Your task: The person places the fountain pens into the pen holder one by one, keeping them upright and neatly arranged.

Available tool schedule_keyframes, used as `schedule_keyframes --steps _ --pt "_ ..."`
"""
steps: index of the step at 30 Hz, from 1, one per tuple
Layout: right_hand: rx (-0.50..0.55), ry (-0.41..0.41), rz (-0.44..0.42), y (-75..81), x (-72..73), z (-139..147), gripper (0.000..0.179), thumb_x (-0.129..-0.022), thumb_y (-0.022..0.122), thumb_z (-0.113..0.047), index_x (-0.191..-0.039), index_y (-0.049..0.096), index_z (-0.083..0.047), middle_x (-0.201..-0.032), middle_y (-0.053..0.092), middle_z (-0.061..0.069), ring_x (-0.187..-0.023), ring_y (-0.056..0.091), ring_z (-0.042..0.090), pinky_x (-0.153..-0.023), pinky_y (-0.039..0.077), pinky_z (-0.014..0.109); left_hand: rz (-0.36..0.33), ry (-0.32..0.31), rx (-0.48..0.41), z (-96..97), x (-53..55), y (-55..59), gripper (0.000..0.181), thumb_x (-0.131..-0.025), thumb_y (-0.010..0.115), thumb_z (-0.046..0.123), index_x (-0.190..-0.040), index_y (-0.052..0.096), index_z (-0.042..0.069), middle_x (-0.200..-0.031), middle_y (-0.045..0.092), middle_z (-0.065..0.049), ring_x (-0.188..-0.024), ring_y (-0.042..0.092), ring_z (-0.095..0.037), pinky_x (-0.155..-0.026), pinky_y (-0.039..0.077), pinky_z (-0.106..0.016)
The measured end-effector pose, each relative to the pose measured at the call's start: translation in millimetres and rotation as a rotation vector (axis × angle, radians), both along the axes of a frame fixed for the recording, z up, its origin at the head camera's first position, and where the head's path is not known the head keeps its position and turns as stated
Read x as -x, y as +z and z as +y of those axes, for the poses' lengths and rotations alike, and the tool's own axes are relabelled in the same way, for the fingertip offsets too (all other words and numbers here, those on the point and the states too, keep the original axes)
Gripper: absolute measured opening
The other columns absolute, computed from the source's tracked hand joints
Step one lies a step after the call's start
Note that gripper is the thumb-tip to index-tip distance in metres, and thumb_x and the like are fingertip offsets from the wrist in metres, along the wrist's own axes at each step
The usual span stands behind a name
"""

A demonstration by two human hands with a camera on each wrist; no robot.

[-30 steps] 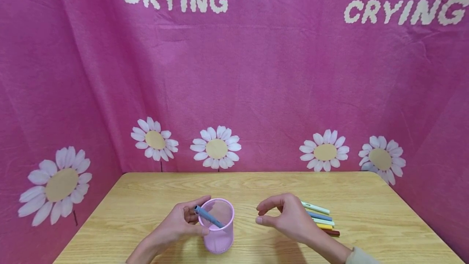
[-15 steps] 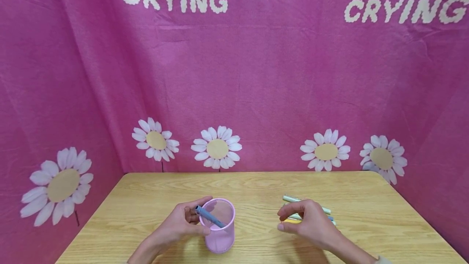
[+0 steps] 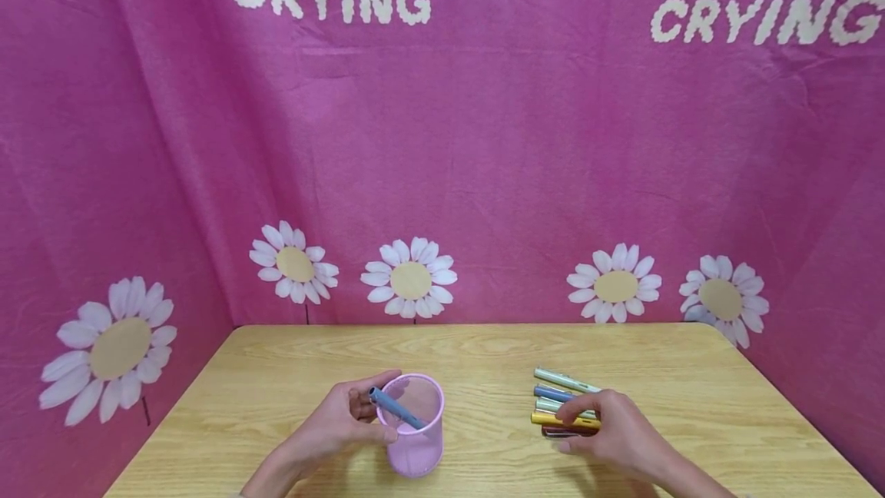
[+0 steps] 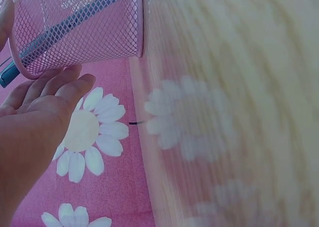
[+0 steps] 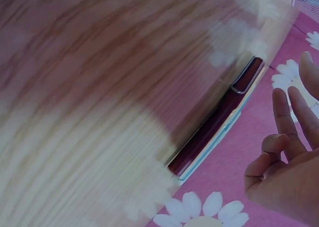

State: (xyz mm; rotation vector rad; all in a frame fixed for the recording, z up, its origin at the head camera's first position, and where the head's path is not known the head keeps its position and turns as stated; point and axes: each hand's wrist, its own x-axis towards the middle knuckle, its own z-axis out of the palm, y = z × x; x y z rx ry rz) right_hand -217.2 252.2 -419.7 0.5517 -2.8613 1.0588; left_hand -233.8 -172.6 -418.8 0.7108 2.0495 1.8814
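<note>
My left hand point(image 3: 339, 421) holds a pink mesh pen cup point(image 3: 418, 456) by its rim, thumb in front and fingers behind. Inside leans a blue-grey pen point(image 3: 397, 410), its end sticking out past the rim; the left wrist view shows it through the mesh. Over at the right, my right hand point(image 3: 618, 433) hovers at a row of pens with thumb and fingers apart and nothing between them. The row holds a light green pen point(image 3: 563, 380), a blue pen point(image 3: 549, 392), another light green pen point(image 3: 548, 406), a yellow pen point(image 3: 549, 419) and a dark red pen point(image 5: 214, 122) nearest me.
The wooden table point(image 3: 477, 352) has its far edge against a pink curtain point(image 3: 498, 152) printed with white daisies and letters. Curtain cloth also hangs along the left and right sides.
My right hand has moved right and slightly toward me, from beside the cup to over the pens, uncovering their left ends. The left hand and cup have stayed put.
</note>
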Motion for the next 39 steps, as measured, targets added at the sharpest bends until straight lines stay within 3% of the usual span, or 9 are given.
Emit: schedule_keyframes --steps 10,19,26,31,39 --pt "-0.045 -0.064 -0.054 -6.0 4.5 8.4 0.029 -0.077 0.095 -0.023 -0.102 0.081 -0.02 -0.1 0.073 -0.009 -0.097 0.06 0.019 -0.086 0.05 0.045 0.005 0.006 0.002 0.5 -0.1 0.0 0.081 -0.088 0.084 0.004 -0.156 0.042 -0.008 -0.142 0.061 -0.025 -0.115 0.065 -0.028 -0.1 0.051 -0.03" --pt "-0.04 -0.16 -0.071 -8.8 4.8 12.0 0.027 -0.073 0.097 -0.017 -0.097 0.083 -0.02 -0.099 0.075 -0.007 -0.096 0.06 0.018 -0.088 0.049 0.041 0.012 0.004 0.006 0.9 -0.2 1.2 0.079 -0.088 0.084 0.005 -0.155 0.045 -0.007 -0.14 0.063 -0.025 -0.115 0.066 -0.028 -0.101 0.05 -0.031" --pt "-0.004 -0.098 -0.063 -10.1 5.8 20.6 0.026 -0.077 0.095 -0.016 -0.099 0.083 -0.015 -0.095 0.077 -0.005 -0.096 0.063 0.018 -0.085 0.051 0.037 0.019 -0.002 0.003 0.9 0.0 1.3 0.079 -0.088 0.084 0.004 -0.155 0.044 -0.008 -0.141 0.061 -0.026 -0.116 0.066 -0.028 -0.102 0.049 -0.031" --pt "-0.002 -0.101 -0.066 -12.4 7.4 22.7 0.025 -0.077 0.095 -0.015 -0.098 0.083 -0.015 -0.096 0.078 -0.005 -0.096 0.063 0.017 -0.086 0.051 0.038 0.008 0.005 0.01 0.3 0.5 0.9 0.08 -0.088 0.085 0.006 -0.155 0.044 -0.007 -0.142 0.061 -0.025 -0.115 0.066 -0.029 -0.1 0.05 -0.031" --pt "-0.039 -0.057 -0.027 -14.1 8.6 25.0 0.023 -0.075 0.096 -0.014 -0.093 0.083 -0.02 -0.096 0.075 -0.008 -0.096 0.06 0.019 -0.084 0.051 0.036 -0.005 0.015 0.022 -0.1 0.9 1.1 0.08 -0.087 0.086 0.007 -0.155 0.046 -0.006 -0.127 0.069 -0.021 -0.097 0.062 -0.02 -0.086 0.053 -0.026"
